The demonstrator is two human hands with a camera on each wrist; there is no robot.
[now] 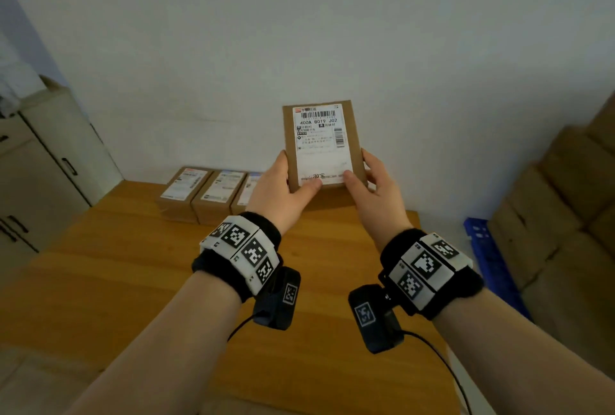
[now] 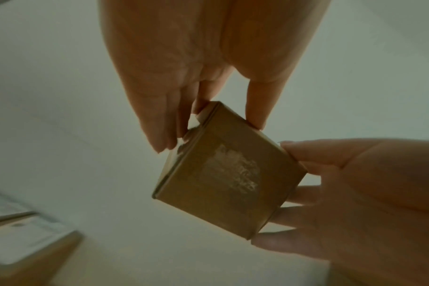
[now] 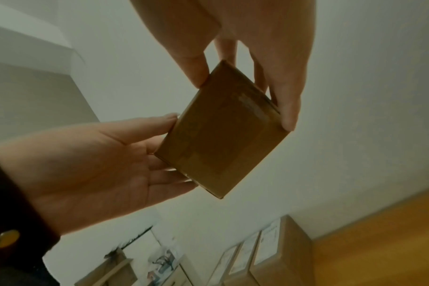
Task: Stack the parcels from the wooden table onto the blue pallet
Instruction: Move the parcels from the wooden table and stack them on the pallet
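A small brown cardboard parcel (image 1: 321, 145) with a white shipping label is held up in the air above the far side of the wooden table (image 1: 133, 265). My left hand (image 1: 286, 188) grips its lower left edge, thumb on the label and fingers behind. My right hand (image 1: 369, 188) grips its lower right edge the same way. The wrist views show the parcel's plain underside (image 2: 223, 174) (image 3: 223, 131) pinched between both hands. Three more labelled parcels (image 1: 206, 195) lie in a row at the table's far edge. A strip of the blue pallet (image 1: 492, 261) shows on the right.
Large stacked cardboard boxes (image 1: 565, 208) stand on the right, over and behind the pallet. A beige cabinet (image 1: 43, 168) with dark handles stands to the left of the table. A white wall rises right behind the table.
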